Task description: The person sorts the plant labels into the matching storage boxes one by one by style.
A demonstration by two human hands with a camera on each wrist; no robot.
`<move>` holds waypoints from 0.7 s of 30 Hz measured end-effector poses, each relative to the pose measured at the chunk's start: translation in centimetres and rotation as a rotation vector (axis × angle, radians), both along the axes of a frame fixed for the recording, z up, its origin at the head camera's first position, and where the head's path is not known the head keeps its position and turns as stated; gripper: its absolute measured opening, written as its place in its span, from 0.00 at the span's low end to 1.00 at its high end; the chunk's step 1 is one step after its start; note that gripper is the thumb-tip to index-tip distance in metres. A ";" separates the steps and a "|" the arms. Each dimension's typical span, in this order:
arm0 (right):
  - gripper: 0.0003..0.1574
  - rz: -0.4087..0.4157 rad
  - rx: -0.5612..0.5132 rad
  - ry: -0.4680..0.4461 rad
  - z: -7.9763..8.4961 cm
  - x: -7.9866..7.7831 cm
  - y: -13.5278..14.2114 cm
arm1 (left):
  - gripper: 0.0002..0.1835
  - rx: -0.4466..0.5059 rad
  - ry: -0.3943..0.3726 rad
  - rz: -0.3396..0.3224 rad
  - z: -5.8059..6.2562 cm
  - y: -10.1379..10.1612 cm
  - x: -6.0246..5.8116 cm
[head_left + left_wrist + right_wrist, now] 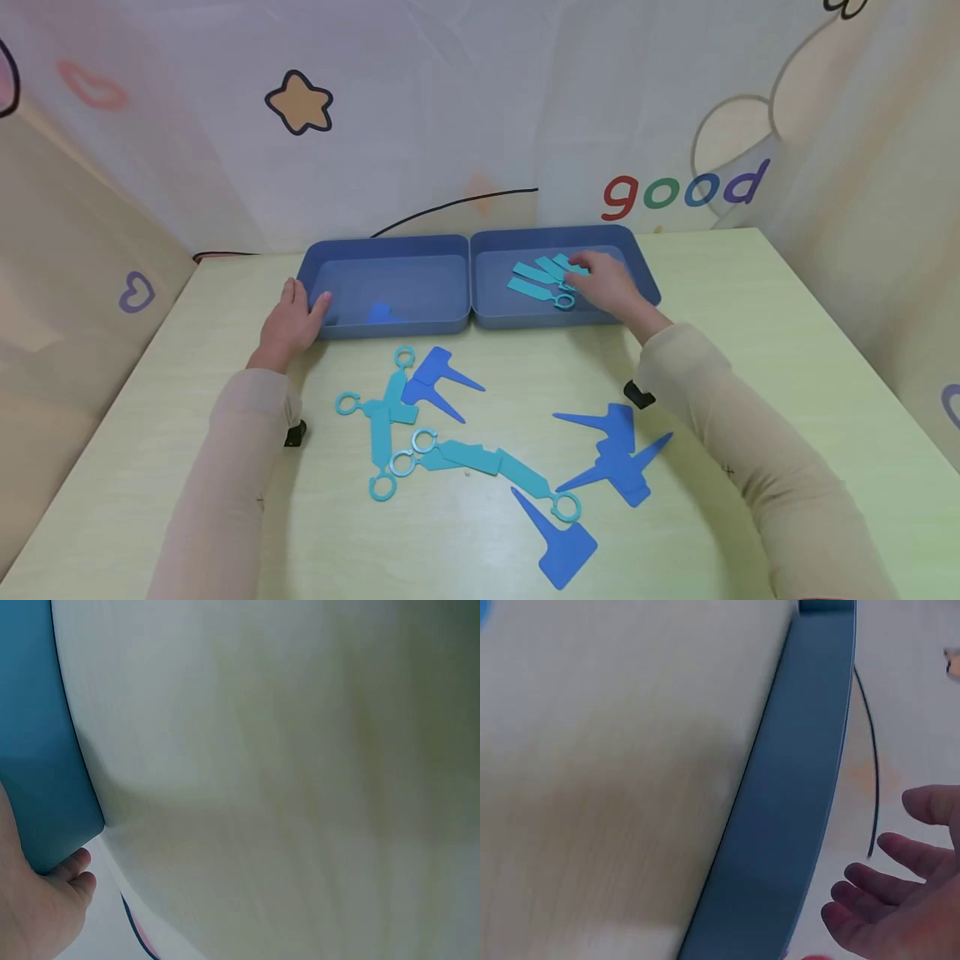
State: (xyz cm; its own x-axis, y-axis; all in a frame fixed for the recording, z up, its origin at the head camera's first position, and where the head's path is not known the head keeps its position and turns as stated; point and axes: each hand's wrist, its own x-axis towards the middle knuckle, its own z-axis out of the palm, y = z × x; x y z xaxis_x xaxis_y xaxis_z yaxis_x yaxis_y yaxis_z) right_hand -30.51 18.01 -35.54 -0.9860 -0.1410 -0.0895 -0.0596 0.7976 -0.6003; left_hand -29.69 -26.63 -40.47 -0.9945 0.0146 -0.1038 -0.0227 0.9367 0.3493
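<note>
My left hand holds the outer side wall of the left blue-grey tray, thumb at the rim; its curled fingertips show by the tray's corner in the left wrist view. Above the right tray is my right hand; its fingers are loosely bent and apart, with nothing between them in the right wrist view. Several teal plant tags with ring ends lie in that tray below the fingers, partly hidden by the hand. A blue T-shaped plant label lies in the left tray, half hidden by its front wall.
On the pale table several teal ring tags lie overlapped in front of the trays. Blue T-shaped labels lie beside them in a pair, an overlapping cluster and a single one. A printed curtain hangs behind.
</note>
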 end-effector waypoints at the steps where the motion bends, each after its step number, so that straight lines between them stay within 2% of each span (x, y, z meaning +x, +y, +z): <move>1: 0.28 0.041 0.015 0.009 0.1 0.5 -0.4 | 0.48 0.000 -0.002 0.001 0.0 0.0 0.0; 8: 0.39 0.358 0.129 0.108 0.1 4.3 -2.8 | 0.47 -0.007 0.003 -0.002 -0.1 -0.1 -0.1; 12: 0.44 0.500 0.219 0.161 -0.7 6.3 -4.1 | 0.47 -0.006 0.013 -0.003 0.0 0.0 0.0; 16: 0.48 0.619 0.305 0.155 -1.6 8.1 -5.3 | 0.47 0.002 0.015 -0.003 0.2 0.1 0.1; 21: 0.52 0.774 0.377 0.104 -2.7 9.9 -6.5 | 0.46 0.004 0.014 -0.004 0.2 0.1 0.1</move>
